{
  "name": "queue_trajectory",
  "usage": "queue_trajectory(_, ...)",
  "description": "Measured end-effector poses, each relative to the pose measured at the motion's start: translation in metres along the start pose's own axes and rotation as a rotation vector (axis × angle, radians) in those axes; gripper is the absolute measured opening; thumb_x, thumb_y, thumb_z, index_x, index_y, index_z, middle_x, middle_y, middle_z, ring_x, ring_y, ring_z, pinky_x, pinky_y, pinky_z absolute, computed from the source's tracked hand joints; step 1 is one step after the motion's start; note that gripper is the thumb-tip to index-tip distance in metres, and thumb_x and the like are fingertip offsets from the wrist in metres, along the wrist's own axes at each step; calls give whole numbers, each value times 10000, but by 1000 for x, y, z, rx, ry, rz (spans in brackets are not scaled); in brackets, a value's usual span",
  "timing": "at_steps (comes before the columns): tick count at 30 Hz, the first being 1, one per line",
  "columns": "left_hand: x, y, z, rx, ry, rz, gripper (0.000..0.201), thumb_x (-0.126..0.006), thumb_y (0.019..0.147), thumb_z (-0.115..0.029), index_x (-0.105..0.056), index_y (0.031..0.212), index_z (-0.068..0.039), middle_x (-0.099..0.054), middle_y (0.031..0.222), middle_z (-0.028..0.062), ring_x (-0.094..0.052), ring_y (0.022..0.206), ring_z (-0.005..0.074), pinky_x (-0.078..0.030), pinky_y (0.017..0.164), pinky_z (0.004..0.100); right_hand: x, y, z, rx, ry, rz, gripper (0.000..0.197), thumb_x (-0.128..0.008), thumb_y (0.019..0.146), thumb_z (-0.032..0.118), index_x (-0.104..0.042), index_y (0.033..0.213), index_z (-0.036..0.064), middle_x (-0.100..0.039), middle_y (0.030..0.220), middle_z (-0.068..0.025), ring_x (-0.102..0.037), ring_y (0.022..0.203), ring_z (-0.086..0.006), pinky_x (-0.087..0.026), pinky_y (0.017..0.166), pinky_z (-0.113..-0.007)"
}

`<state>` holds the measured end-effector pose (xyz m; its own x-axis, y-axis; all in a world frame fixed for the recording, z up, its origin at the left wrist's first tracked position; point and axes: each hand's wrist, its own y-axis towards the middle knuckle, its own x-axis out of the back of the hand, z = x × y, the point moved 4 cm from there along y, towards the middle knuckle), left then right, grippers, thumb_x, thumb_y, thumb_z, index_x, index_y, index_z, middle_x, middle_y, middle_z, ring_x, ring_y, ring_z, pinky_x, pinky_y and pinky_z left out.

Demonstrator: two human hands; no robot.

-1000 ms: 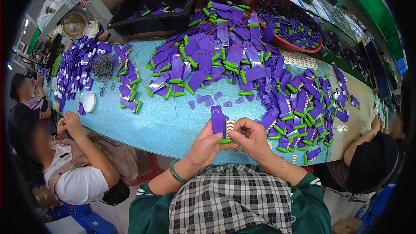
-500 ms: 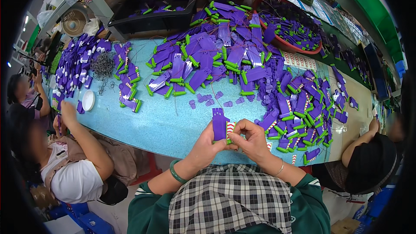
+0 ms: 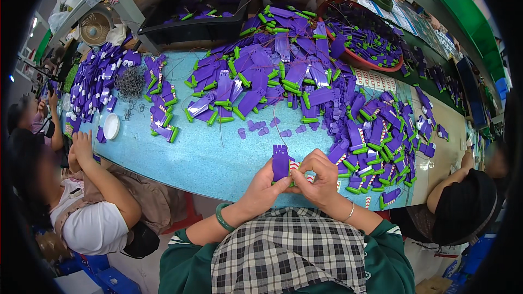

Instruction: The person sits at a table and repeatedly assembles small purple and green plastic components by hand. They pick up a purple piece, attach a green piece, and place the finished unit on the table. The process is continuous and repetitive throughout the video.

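My left hand (image 3: 258, 189) grips a flat purple plastic piece (image 3: 280, 163) upright just above the near edge of the table. Its toothed end points away from me, and a bit of green shows at its lower end. Along its right side runs a red-and-white striped sticker (image 3: 294, 166). My right hand (image 3: 320, 181) is closed in a pinch at that sticker, the thumb and forefinger against the piece's right edge. The fingers hide the piece's lower part. A thin wire rises from near its top.
Purple pieces with green ends (image 3: 256, 71) are heaped ahead, more (image 3: 376, 147) to the right. A red basin (image 3: 354, 61) and a black bin (image 3: 190, 34) hold others. Left are a white dish (image 3: 111, 126) and tangled metal bits (image 3: 129, 83). Co-workers sit at both sides.
Both my hands and the purple piece have shifted slightly right and toward me. My right fingers remain pinched at the striped sticker. The left co-worker's hands have come together lower down.
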<state>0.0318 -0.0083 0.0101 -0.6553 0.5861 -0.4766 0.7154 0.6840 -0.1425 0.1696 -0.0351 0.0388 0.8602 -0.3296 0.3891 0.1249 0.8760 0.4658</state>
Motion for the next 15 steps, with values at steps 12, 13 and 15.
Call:
queue_trajectory(12,-16,0,16,475,-588,134,379,-348,973,-409,-500,873,-77,-477,707,58,-500,602,190,-399,512,308,-22,3,-13,-293,342,459,402,-753,743,290,-601,995,16,-613,940,-96,-608,888,-208,-500,750,-294)
queue_trajectory(13,-13,0,23,502,-595,159,366,-353,959,-409,-492,848,-89,-446,651,44,-445,540,166,-333,479,277,-22,-2,-17,-400,455,469,314,-732,792,197,-612,1003,-1,-612,990,-98,-603,927,-196,-478,817,-328)
queue_trajectory(15,-11,2,28,475,-589,306,416,-333,968,-418,-477,782,-75,-396,568,24,-377,468,133,-296,441,262,-23,-3,-15,-454,552,453,332,-708,813,219,-613,1032,-11,-612,1040,-113,-598,956,-197,-468,837,-329)
